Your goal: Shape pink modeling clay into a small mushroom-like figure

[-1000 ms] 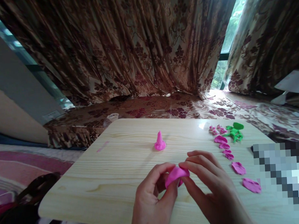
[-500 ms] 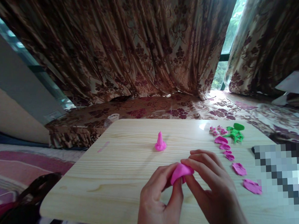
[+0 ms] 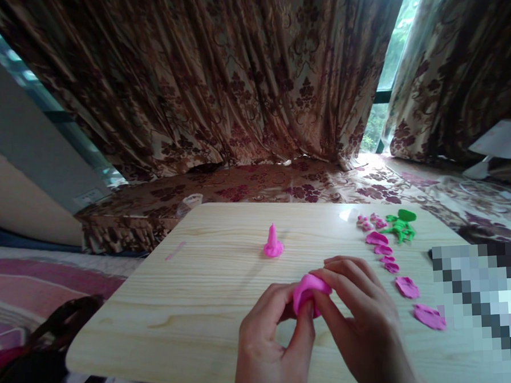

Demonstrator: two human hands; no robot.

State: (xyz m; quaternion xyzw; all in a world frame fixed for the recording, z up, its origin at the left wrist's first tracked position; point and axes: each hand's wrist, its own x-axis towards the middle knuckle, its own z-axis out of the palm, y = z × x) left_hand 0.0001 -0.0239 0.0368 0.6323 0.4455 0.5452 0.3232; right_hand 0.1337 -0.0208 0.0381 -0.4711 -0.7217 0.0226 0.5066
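A soft pink piece of modelling clay (image 3: 310,284) is pinched between both hands above the near part of the table; it is bent into a hollow, cupped shape. My left hand (image 3: 274,333) grips its left side, with the thumb pressed into the hollow. On the right side, my right hand (image 3: 362,317) holds the rim between thumb and fingers. Beyond the hands a pink clay cone (image 3: 272,242) stands upright on a wider, ruffled base. Several flat pink clay pieces lie in a row to the right, among them a nearer one (image 3: 430,317) and a thin one (image 3: 407,287).
The wooden table (image 3: 192,286) carries green clay parts (image 3: 403,226) and small pink-and-white clumps (image 3: 371,222) at its far right. A blurred-out object (image 3: 488,299) covers the right edge. Behind stand a clear plastic cup (image 3: 190,204), a lamp (image 3: 501,141) and patterned curtains (image 3: 232,72).
The held pink clay has been turned and curled, so its hollow now faces me more, with my left thumb inside. Both hands stay in nearly the same place. The cone has not moved.
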